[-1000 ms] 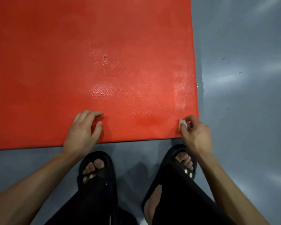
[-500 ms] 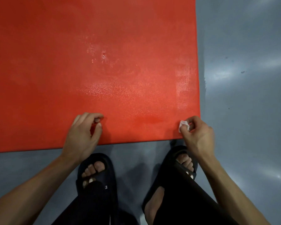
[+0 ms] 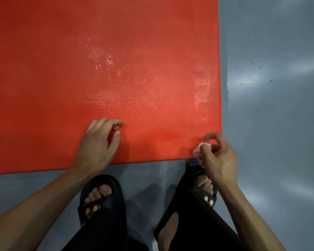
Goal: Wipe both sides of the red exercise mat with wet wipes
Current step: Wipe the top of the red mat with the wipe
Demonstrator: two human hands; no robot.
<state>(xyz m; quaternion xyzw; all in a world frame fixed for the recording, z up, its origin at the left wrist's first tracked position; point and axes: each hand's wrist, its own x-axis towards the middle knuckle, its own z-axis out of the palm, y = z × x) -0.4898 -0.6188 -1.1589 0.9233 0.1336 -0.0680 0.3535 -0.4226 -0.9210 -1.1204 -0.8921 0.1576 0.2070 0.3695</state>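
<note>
Left hand on red mat near its front edge, fingers curled, gripping nothing. Right hand pinches crumpled wet wipe at the mat's corner.

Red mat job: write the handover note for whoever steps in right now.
Left hand: over the red mat near its front edge, fingers curled, holding nothing.
Right hand: at the mat's front right corner, pinching a balled wet wipe.
Mat lies flat on the grey floor.
Done: damp sheen mid-mat and along the right edge.
Left: unclear how much of this face remains; the underside cannot be seen.
</note>
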